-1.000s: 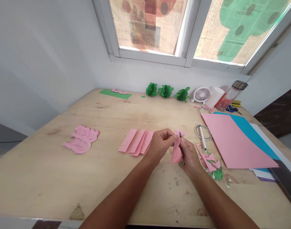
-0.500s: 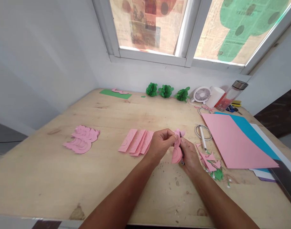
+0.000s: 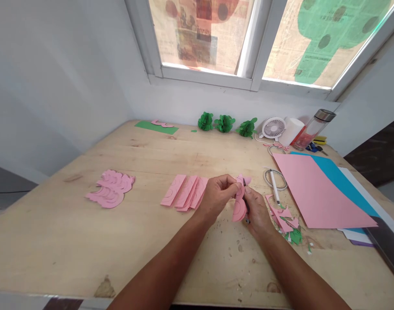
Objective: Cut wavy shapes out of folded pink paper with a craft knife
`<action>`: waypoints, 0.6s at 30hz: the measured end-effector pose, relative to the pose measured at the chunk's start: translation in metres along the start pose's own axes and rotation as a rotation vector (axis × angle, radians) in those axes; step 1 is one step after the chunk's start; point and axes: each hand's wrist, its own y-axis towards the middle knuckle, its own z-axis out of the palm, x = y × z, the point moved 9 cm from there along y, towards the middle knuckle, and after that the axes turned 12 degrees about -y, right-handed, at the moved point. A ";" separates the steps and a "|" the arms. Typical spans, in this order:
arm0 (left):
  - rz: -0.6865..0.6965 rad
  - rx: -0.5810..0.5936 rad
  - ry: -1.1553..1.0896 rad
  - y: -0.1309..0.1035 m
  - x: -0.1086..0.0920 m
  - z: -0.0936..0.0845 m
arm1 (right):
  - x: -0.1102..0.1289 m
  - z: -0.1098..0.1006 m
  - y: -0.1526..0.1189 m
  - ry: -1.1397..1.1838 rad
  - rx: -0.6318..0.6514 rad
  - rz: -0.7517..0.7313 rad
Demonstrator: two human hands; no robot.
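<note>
Pink paper cutout (image 3: pixel 238 210), scalloped along its edge, is held above the wooden table (image 3: pixel 126 254), right of centre; at far left lie stacked pink scalloped cutouts (image 3: pixel 108 189); next, pink paper strips (image 3: pixel 174 189) with drawn curves overlap beside the left hand (image 3: pixel 220 191), whose thumb and forefinger pinch the held cutout; the right hand (image 3: pixel 257 211) curls around a dark tool (image 3: pixel 247 206), mostly hidden, so I cannot tell how its lower fingers sit; farther right are a white pen (image 3: pixel 274 186), paper scraps (image 3: pixel 294 222) and a large pink sheet (image 3: pixel 320 189).
</note>
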 end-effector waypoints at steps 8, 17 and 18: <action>-0.017 0.008 -0.008 -0.001 -0.001 0.001 | 0.001 0.000 0.000 0.005 0.013 -0.010; -0.008 0.006 -0.007 0.000 -0.001 0.001 | 0.001 0.001 0.000 0.015 0.011 -0.006; -0.007 0.006 -0.009 -0.001 -0.001 0.001 | 0.001 0.001 0.000 0.015 0.010 -0.011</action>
